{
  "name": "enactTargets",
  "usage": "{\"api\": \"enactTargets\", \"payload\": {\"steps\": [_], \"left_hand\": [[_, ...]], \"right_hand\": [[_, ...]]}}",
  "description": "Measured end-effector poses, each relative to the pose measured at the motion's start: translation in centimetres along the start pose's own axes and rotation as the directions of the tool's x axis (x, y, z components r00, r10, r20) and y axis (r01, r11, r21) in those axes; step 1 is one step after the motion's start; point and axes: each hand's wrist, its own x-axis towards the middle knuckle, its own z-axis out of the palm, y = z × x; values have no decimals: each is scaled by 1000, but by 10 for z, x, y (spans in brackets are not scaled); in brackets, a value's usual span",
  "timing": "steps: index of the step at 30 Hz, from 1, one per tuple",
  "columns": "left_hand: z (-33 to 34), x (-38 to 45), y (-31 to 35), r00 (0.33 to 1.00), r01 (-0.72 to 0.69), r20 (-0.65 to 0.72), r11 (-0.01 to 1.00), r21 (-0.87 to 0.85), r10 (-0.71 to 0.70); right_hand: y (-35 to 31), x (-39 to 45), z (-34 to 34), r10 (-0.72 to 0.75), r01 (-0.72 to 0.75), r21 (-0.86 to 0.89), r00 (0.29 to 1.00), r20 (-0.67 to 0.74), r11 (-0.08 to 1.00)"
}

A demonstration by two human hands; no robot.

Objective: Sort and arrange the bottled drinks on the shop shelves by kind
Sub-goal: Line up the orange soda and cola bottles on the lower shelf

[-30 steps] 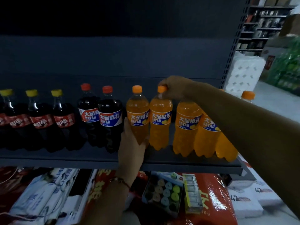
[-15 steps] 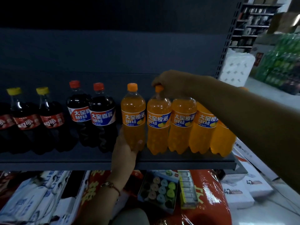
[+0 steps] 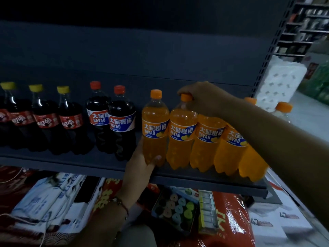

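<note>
A row of orange soda bottles stands on the dark shelf (image 3: 71,164). My left hand (image 3: 142,166) grips the base of the leftmost orange bottle (image 3: 154,129). My right hand (image 3: 201,97) is closed over the cap of the second orange bottle (image 3: 181,136), which touches its neighbours on the right (image 3: 208,139). Left of them stand two dark Dayao cola bottles with red caps (image 3: 122,122), then several dark cola bottles with yellow caps (image 3: 46,120). My right forearm hides part of the orange bottles at the far right.
Below the shelf lie packaged goods: white packs (image 3: 44,198), a red bag (image 3: 229,220) and a box of coloured rolls (image 3: 175,209). White tissue packs (image 3: 281,82) and further shelving (image 3: 306,29) stand at the right. The shelf's back panel is bare.
The orange bottles have closed up into a tight row; the gap beside the second bottle is gone. Both hands keep their hold.
</note>
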Motion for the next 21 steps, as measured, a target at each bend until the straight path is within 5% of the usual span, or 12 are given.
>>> {"api": "enactTargets", "payload": {"steps": [15,21], "left_hand": [[10,4,-2,996,82,16,996,19,-82],[-28,-14,2,981,46,186,999,28,-50]], "right_hand": [[-4,-5,10,126,-124,33,991,-44,992],[-19,-10,12,215,-210,61,973,-86,976]]}}
